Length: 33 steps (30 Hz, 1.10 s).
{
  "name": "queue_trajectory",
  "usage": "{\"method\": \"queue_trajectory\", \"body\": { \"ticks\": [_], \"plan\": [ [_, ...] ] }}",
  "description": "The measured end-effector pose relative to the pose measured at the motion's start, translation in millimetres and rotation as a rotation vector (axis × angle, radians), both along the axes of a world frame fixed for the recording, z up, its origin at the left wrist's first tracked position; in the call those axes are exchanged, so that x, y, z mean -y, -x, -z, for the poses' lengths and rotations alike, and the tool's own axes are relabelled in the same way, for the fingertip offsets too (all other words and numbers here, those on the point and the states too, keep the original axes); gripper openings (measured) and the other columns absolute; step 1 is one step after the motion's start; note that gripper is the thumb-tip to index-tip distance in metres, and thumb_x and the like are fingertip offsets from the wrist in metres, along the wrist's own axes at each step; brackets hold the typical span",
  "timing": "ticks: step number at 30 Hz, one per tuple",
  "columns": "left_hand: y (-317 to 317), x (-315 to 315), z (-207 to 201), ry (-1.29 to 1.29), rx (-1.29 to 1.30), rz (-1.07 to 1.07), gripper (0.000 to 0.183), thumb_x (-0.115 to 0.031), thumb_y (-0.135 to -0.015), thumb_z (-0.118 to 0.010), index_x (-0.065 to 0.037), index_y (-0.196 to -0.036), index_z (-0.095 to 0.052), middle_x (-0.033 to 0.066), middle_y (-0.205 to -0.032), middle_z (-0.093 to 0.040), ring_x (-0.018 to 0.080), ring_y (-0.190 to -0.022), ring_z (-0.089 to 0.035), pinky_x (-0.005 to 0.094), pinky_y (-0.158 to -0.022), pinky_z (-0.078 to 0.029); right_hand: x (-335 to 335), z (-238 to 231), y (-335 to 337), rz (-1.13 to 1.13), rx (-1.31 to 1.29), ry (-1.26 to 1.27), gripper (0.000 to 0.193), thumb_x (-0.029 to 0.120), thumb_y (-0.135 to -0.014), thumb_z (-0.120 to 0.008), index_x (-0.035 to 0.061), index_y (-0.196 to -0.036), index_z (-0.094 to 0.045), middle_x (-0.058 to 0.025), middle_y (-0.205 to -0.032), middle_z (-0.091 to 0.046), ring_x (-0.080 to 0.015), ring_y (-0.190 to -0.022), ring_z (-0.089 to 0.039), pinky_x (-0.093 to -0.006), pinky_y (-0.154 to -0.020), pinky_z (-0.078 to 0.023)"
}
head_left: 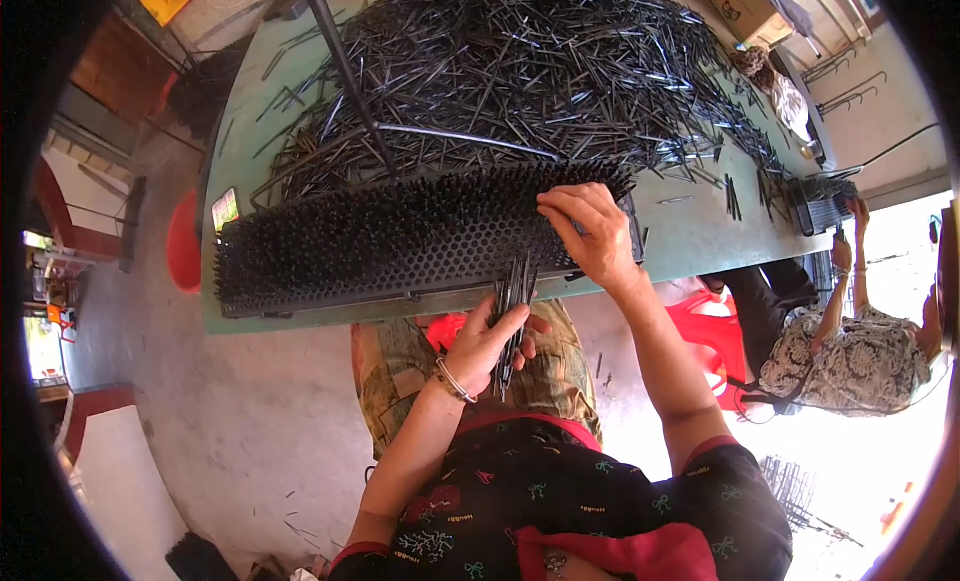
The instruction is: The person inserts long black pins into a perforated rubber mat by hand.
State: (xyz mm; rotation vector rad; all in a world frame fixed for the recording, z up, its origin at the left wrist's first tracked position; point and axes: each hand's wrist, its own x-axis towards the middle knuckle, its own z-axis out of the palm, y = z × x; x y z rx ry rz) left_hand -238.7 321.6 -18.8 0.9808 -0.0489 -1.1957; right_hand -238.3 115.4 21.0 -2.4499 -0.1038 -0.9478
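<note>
My left hand (480,346) is closed around a bundle of thin black sticks (516,283), held upright-looking just in front of the table's near edge. A long black perforated rack (450,254) lies along that edge, with many black sticks (330,231) standing in its holes. Bare rows of holes show along the rack's near middle and right part. Over the rack's right end, my right hand (597,236) has its thumb and fingers pinched together. Whatever it pinches, if anything, is hidden by the fingers.
A big heap of loose black sticks (520,71) covers much of the green table (690,216). A black metal frame (345,76) rises beside the rack. A phone (225,209) lies at the left. Another person (850,356) works at a smaller rack (815,206) on the right.
</note>
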Motion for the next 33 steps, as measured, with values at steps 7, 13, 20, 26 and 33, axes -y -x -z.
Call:
{"method": "queue_trajectory", "body": {
  "ticks": [7, 13, 20, 26, 33],
  "plan": [
    [1.8, 0.5, -2.8, -0.013, 0.036, 0.003, 0.030, -0.019, -0.094, -0.049, -0.008, -0.122, -0.044, 0.0110, -0.089, -0.063, 0.0092, -0.060, -0.056, 0.0202, -0.046, -0.043, 0.7, -7.0, 0.9, -0.021, -0.028, 0.077, 0.019, 0.001, -0.072, -0.069, 0.0034, -0.091, -0.066, -0.0087, -0.091, -0.064, -0.0243, -0.080, -0.060, -0.0321, -0.069, -0.046],
    [0.7, 2.1, -5.0, 0.083, 0.058, 0.003, 0.026, -0.018, -0.093, -0.052, -0.008, -0.116, -0.046, 0.0089, -0.088, -0.063, 0.0079, -0.060, -0.054, 0.0198, -0.046, -0.042, -12.1, -20.7, 15.1, 0.026, -0.212, -0.252, 0.019, 0.013, -0.079, -0.068, 0.0022, -0.095, -0.066, -0.0080, -0.093, -0.064, -0.0206, -0.081, -0.060, -0.0289, -0.067, -0.046],
    [2.4, 8.9, -17.9, 0.083, 0.095, 0.044, 0.027, -0.016, -0.093, -0.052, -0.006, -0.116, -0.044, 0.0084, -0.086, -0.061, 0.0078, -0.057, -0.052, 0.0190, -0.044, -0.039, -13.4, -17.6, 34.4, -0.162, -0.694, -1.038, 0.025, 0.019, -0.083, -0.067, -0.0040, -0.093, -0.066, -0.0027, -0.078, -0.063, -0.0071, -0.071, -0.055, -0.0222, -0.064, -0.044],
    [1.8, 15.6, -10.7, 0.064, 0.126, 0.090, 0.030, -0.016, -0.094, -0.050, -0.006, -0.121, -0.045, 0.0071, -0.084, -0.060, 0.0066, -0.055, -0.049, 0.0189, -0.043, -0.037, 2.1, -10.8, 35.8, -0.088, -0.670, -1.199, 0.018, 0.016, -0.083, -0.066, -0.0004, -0.092, -0.066, -0.0055, -0.084, -0.067, -0.0094, -0.075, -0.059, -0.0224, -0.067, -0.045],
    [-1.0, 15.5, -7.5, 0.047, 0.122, 0.138, 0.031, -0.017, -0.094, -0.051, -0.005, -0.122, -0.046, 0.0042, -0.079, -0.055, 0.0061, -0.054, -0.045, 0.0199, -0.044, -0.035, 14.4, -5.4, 28.3, -0.068, -0.314, -1.211, 0.015, 0.010, -0.087, -0.061, 0.0004, -0.097, -0.057, -0.0081, -0.084, -0.066, -0.0107, -0.074, -0.059, -0.0236, -0.068, -0.047]
  ]
}}
